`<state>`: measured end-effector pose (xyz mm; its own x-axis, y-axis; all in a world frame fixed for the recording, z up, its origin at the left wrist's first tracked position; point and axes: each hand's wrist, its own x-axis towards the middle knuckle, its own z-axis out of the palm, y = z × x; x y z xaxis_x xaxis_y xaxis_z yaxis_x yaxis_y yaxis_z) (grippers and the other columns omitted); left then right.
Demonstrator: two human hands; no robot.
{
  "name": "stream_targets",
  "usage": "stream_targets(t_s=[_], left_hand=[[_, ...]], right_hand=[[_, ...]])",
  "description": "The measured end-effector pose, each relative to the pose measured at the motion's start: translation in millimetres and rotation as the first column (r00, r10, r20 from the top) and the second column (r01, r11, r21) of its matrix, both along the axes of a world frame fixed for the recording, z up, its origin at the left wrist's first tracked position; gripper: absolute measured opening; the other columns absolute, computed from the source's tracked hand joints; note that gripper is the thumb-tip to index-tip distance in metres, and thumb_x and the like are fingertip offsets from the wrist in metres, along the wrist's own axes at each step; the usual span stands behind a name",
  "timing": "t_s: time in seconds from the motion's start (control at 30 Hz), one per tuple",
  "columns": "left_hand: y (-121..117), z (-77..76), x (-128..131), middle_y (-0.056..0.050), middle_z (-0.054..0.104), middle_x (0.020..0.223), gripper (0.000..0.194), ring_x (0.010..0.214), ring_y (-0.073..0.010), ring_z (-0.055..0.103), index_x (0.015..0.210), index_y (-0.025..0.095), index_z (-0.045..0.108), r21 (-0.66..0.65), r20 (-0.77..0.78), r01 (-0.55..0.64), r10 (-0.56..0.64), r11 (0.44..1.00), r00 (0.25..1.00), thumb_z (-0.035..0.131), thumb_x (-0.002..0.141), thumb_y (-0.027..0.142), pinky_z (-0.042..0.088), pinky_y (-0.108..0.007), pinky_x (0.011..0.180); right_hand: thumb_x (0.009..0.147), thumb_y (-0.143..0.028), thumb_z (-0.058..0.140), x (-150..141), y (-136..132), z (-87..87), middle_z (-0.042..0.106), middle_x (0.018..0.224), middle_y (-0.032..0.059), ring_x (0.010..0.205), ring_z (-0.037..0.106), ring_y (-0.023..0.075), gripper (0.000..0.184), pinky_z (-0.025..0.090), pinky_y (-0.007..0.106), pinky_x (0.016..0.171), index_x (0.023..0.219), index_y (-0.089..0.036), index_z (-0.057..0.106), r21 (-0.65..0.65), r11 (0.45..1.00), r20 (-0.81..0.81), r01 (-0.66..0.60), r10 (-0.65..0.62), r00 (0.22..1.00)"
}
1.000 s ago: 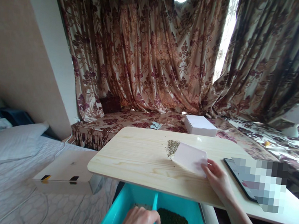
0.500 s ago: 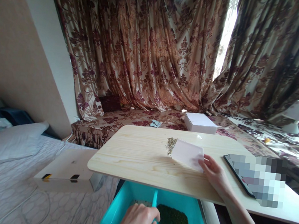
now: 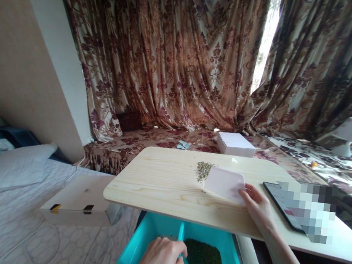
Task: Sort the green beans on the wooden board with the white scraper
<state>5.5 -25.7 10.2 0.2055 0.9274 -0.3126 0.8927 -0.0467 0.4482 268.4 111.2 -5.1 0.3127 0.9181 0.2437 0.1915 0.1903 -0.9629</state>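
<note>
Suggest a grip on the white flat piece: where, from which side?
Likely pinch the white flat piece at its right end, coming from the right: it looks thin, greenish bits lie by its left end, and the right hand holds the right end.

Pale wood-grain tabletop [image 3: 151, 180], lower centre to right, bears loose greenish-brown flakes [image 3: 204, 170] below centre; black-edged rectangular device [image 3: 283, 203] lower right.

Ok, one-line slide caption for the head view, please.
Right hand holds a white rectangular sheet beside greenish grains on a wood-grain tabletop; left hand at a divided turquoise bin.
</note>
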Motion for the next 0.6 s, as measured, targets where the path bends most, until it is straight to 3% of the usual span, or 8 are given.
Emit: stream_targets(t_s=[0.27,0.6], left_hand=[[-0.1,2.5,-3.2,-0.005,0.065,0.111,0.04,0.108,-0.0222,0.054,0.113,0.026,0.065,0.007,0.02,-0.027,0.027,1.0,0.999,0.037,0.085,0.022,0.038,-0.032,0.096],[13.5,-1.6,-8.6,-0.006,0.069,0.106,0.04,0.103,-0.0254,0.058,0.11,0.026,0.069,0.018,-0.042,0.007,-0.006,1.0,0.999,0.043,0.08,0.022,0.041,-0.033,0.092]], right_hand=[[0.06,-0.038,0.068,-1.3,-3.9,2.2,0.077,0.078,0.005,0.079,0.072,0.0265,0.024,0.056,0.033,0.07,0.078,-0.022,0.069,0.017,0.999,0.016,-0.037,0.037,0.999],[0.057,-0.056,0.072,-4.7,-4.6,4.2,0.075,0.071,0.0071,0.07,0.07,0.0265,0.036,0.058,0.034,0.067,0.068,-0.023,0.067,-0.032,0.973,0.061,-0.228,0.23,0.971]])
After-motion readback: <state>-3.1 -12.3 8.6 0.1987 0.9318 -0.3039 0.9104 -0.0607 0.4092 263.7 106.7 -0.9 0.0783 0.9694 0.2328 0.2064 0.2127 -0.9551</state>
